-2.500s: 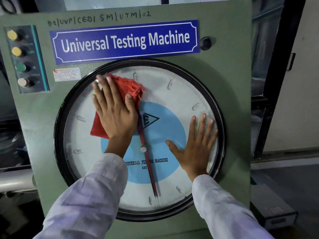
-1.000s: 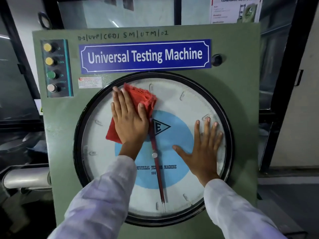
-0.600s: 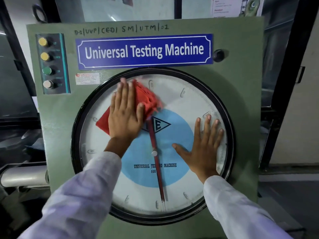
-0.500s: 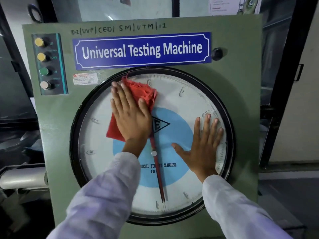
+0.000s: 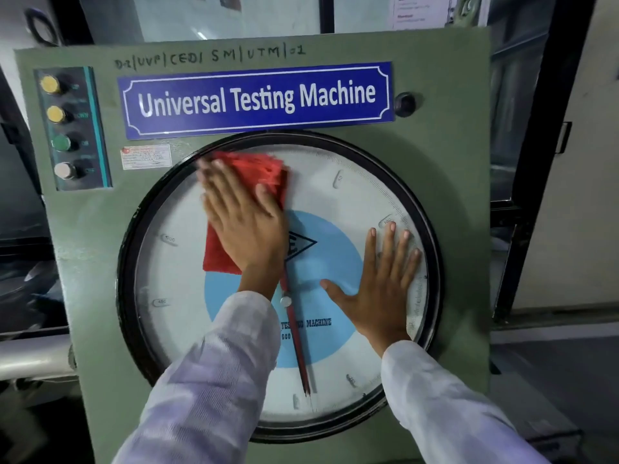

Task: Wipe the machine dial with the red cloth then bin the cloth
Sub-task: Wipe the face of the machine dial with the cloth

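The big round dial (image 5: 351, 195) has a black rim, a white face, a blue centre and a red needle pointing down. It fills the front of the green machine panel. My left hand (image 5: 244, 222) lies flat on the red cloth (image 5: 264, 172) and presses it against the upper left of the glass. Cloth shows above my fingers and below my palm. My right hand (image 5: 382, 283) rests flat on the right side of the dial, fingers spread, holding nothing. No bin is in view.
A blue "Universal Testing Machine" nameplate (image 5: 258, 98) sits above the dial. A strip of push buttons (image 5: 63, 128) runs down the panel's left edge, and a black knob (image 5: 404, 103) is at the upper right. A dark door frame (image 5: 536, 162) stands to the right.
My left hand has kept rubbing the cloth around the upper left of the dial, now a little higher toward the rim. My right hand has stayed in place.
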A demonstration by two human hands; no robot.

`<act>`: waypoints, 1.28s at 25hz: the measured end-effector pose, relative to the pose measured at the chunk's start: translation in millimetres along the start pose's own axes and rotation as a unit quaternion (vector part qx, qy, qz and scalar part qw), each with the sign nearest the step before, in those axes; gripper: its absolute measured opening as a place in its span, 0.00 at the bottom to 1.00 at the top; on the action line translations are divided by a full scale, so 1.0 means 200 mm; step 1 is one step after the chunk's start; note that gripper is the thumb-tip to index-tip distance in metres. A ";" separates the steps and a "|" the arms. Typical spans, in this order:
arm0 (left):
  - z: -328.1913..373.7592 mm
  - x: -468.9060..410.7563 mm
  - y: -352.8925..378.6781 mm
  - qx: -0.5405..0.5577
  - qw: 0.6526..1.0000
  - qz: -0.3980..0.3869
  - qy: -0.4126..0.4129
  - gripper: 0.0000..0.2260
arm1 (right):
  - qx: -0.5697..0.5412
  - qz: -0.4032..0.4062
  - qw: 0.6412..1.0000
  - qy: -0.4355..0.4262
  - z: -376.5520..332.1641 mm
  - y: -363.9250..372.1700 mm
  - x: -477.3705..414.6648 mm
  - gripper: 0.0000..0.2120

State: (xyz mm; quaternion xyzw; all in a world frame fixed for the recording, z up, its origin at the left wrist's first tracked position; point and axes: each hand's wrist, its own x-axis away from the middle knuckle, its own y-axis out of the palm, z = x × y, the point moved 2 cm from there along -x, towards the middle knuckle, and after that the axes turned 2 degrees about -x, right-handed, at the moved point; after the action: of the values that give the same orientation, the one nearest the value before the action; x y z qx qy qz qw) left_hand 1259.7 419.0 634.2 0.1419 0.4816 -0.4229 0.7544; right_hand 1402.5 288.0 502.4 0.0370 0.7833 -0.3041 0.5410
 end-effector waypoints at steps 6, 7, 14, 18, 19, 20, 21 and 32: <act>-0.16 0.08 -0.03 -0.055 0.897 -0.140 0.416 0.30 | 0.001 -0.002 1.000 -0.001 0.01 -0.01 0.01 0.58; -0.19 0.05 -0.05 -0.053 0.926 -0.114 0.355 0.30 | 0.001 0.002 1.000 -0.002 0.01 -0.01 0.01 0.57; -0.10 0.14 -0.02 -0.046 0.936 -0.118 0.328 0.30 | -0.002 0.006 1.000 -0.001 0.00 -0.01 0.00 0.57; -0.35 0.03 -0.12 -0.063 0.961 -0.077 0.258 0.29 | -0.004 0.002 1.000 -0.005 0.00 -0.02 0.01 0.57; -0.34 0.02 -0.12 -0.052 0.981 -0.065 0.178 0.29 | 0.000 0.002 1.000 -0.003 0.00 -0.02 0.01 0.57; -0.29 0.04 -0.11 -0.038 0.988 -0.074 0.132 0.29 | 0.003 0.002 1.000 -0.002 -0.01 -0.01 0.01 0.57; -0.24 0.07 -0.10 -0.033 0.985 -0.092 0.144 0.30 | 0.004 0.002 1.000 -0.002 0.00 -0.01 0.01 0.57; -0.11 -0.12 -0.06 -0.042 0.983 -0.021 0.175 0.29 | -0.005 0.008 1.000 0.002 0.00 0.01 0.01 0.57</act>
State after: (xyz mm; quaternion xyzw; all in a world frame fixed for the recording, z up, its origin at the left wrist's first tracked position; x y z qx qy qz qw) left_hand 1232.5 437.1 645.4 0.1720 0.6261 -0.3869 0.6548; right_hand 1402.6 288.1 499.8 0.0408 0.7854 -0.2956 0.5424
